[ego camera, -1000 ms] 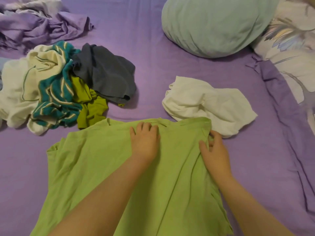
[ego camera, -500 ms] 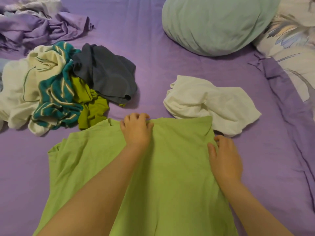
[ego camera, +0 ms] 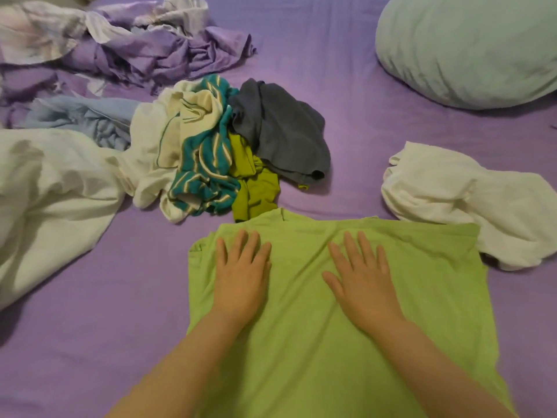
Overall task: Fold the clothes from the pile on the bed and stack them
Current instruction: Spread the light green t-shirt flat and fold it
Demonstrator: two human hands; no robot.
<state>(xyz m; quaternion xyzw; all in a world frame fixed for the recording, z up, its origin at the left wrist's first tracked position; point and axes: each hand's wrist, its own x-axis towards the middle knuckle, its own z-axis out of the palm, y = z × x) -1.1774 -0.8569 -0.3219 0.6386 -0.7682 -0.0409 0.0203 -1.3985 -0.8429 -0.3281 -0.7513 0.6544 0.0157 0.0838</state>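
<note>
A light green shirt (ego camera: pixel 422 285) lies spread on the purple bed sheet (ego camera: pixel 90 342) in front of me, its left side folded in. My left hand (ego camera: pixel 241 276) presses flat on the shirt's left part, fingers straight. My right hand (ego camera: pixel 361 279) lies flat on its middle, fingers spread. Behind the shirt sits the pile of clothes (ego camera: pixel 217 152): a teal striped piece, a cream one, an olive green one and a dark grey one (ego camera: pixel 280 131). A crumpled white garment (ego camera: pixel 470 200) lies to the right, touching the shirt's top right corner.
A pale green pillow (ego camera: pixel 470 46) lies at the back right. Crumpled purple bedding (ego camera: pixel 126 46) fills the back left. A large white cloth (ego camera: pixel 51 194) and a light blue one (ego camera: pixel 87 119) lie at the left.
Both hands let go of the shirt's top edge and now lie flat on it, lower down. The shirt's left side has been folded in. The view has swung to the left.
</note>
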